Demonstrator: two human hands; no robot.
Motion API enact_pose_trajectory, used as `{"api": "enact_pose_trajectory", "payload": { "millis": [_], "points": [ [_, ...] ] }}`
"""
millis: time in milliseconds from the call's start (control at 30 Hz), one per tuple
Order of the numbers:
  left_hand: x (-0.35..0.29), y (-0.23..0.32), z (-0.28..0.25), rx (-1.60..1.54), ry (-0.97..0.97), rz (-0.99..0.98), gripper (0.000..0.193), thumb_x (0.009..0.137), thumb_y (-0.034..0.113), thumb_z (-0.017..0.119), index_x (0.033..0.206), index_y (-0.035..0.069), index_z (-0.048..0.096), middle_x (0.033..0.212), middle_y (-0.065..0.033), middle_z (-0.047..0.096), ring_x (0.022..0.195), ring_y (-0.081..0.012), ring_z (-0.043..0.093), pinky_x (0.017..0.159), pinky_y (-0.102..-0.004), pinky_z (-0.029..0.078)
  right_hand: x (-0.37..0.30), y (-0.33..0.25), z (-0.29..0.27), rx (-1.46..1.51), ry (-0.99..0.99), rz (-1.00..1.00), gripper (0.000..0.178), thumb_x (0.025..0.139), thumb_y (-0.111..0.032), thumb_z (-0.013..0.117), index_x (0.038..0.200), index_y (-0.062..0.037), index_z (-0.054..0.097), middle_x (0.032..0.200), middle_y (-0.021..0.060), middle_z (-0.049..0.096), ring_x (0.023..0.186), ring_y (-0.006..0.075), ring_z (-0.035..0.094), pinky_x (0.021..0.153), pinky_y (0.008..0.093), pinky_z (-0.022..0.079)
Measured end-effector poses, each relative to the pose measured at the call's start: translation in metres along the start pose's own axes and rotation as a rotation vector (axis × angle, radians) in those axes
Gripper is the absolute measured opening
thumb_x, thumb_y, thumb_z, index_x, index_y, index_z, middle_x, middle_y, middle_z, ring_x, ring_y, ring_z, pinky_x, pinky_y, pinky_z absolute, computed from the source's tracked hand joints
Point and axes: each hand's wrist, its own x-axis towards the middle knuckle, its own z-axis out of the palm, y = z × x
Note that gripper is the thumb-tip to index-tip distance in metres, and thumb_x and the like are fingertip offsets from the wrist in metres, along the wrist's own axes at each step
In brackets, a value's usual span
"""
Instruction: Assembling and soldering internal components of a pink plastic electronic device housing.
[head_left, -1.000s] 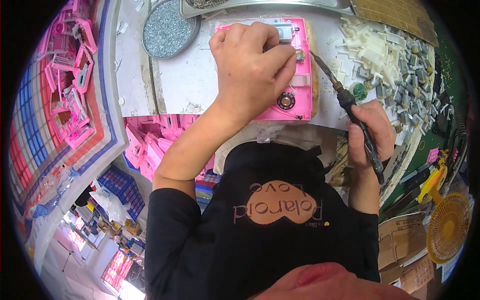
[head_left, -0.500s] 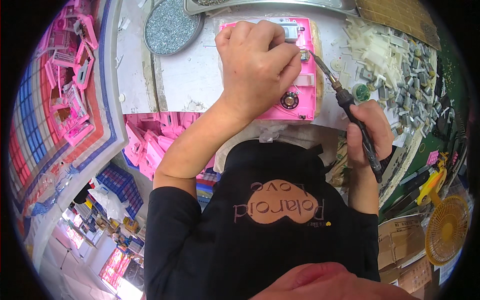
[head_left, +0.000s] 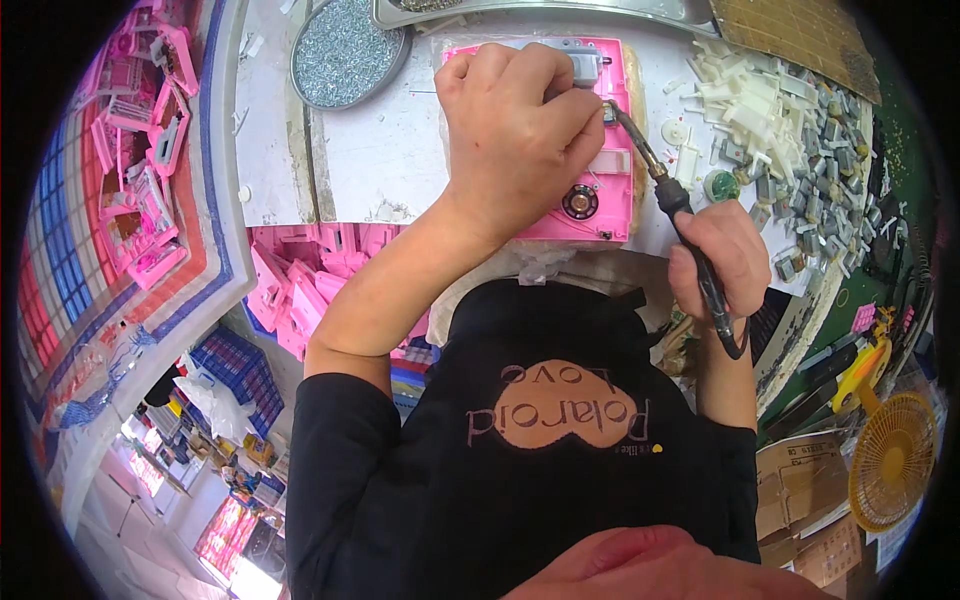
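In the head view, the bare left hand (head_left: 515, 130) is at 12 o'clock over a shallow, rectangular pink plastic casing (head_left: 612, 190), which lies towards 1 o'clock on a white worktop (head_left: 370, 170). Its fingers are curled; whether they pinch anything cannot be told. Near 3 o'clock, the bare right hand (head_left: 730, 255) is closed around a black-handled soldering iron (head_left: 676, 200). The bent metal tip points to 11 o'clock, at a small metallic part (head_left: 608, 115) near the casing's right edge. A round black speaker (head_left: 580, 202) sits at the casing's 5 o'clock.
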Motion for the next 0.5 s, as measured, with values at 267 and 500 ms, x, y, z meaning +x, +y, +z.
{"api": "enact_pose_trajectory", "payload": {
  "millis": [267,500],
  "points": [
    [0.0,0.0,-0.001,0.015,-0.014,0.013,0.012,0.072,0.018,0.081,0.083,0.019,0.076,0.088,0.0038,0.059,0.084,-0.0189,0.054,0.082,-0.0387,0.033,-0.001,-0.01,-0.012,-0.03,0.073,0.026,0.025,0.084,-0.003,0.071,0.108,0.0053,0.069,0.069,0.0106,0.061,0.058,0.0262,0.055,0.055,0.0346,0.044],
    [0.0,0.001,-0.002,0.009,-0.012,0.005,0.013,0.071,0.018,0.081,0.083,0.019,0.076,0.089,0.0039,0.059,0.085,-0.0189,0.054,0.085,-0.0393,0.033,0.001,-0.014,-0.017,-0.021,0.103,0.005,0.025,0.085,-0.004,0.071,0.108,0.0058,0.068,0.069,0.0107,0.062,0.058,0.0257,0.055,0.055,0.0344,0.043]
  ]
}}
